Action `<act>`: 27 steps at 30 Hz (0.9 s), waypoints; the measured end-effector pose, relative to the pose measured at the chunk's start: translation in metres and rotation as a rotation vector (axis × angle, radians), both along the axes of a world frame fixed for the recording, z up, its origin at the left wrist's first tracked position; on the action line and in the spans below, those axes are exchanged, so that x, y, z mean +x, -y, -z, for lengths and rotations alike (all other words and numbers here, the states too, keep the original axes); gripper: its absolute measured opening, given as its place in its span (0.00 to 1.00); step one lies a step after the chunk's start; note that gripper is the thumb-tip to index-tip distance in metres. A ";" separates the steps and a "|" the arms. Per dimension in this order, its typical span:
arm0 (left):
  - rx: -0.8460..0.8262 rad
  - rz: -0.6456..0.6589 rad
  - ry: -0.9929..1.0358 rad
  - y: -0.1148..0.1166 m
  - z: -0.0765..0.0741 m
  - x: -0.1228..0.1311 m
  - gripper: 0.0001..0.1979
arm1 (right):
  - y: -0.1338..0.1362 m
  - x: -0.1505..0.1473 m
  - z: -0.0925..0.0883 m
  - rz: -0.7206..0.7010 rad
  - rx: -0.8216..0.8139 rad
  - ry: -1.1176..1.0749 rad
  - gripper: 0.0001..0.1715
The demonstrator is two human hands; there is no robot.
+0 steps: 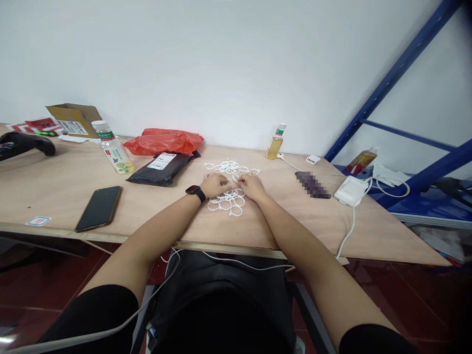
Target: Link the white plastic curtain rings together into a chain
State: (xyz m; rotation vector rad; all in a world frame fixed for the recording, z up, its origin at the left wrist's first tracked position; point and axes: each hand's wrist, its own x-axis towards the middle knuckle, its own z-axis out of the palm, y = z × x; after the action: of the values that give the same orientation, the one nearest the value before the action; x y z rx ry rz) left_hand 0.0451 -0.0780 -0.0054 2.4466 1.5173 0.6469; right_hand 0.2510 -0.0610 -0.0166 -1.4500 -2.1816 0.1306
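White rings [228, 195], 2 clusters on 1 wooden table [199, 221] | 1 near cluster toward the table edge | 1 left hand [215, 186], 1 right hand [252, 186]: fingertips curled, cannot tell what either grips | 1 far cluster [230, 167] | 1 black parcel [157, 173] | 2 drink bottles [115, 156]

I sit in what looks like a workroom; my plain wooden table [47, 189] stands against a white wall [221, 73]; a blue metal rack [394, 78] rises at my right; a labelled parcel [155, 172] and a carton [79, 122] share the table; red tiles [405, 290] pave the floor.
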 end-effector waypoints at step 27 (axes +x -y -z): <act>0.054 -0.154 0.086 -0.008 0.006 -0.003 0.28 | 0.012 -0.002 -0.009 -0.111 -0.095 -0.428 0.07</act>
State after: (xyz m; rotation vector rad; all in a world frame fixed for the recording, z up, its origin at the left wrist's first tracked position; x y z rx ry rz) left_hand 0.0423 -0.0697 -0.0115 2.3238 1.6867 0.8200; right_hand 0.2491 -0.0733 -0.0071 -1.2143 -1.9192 0.5389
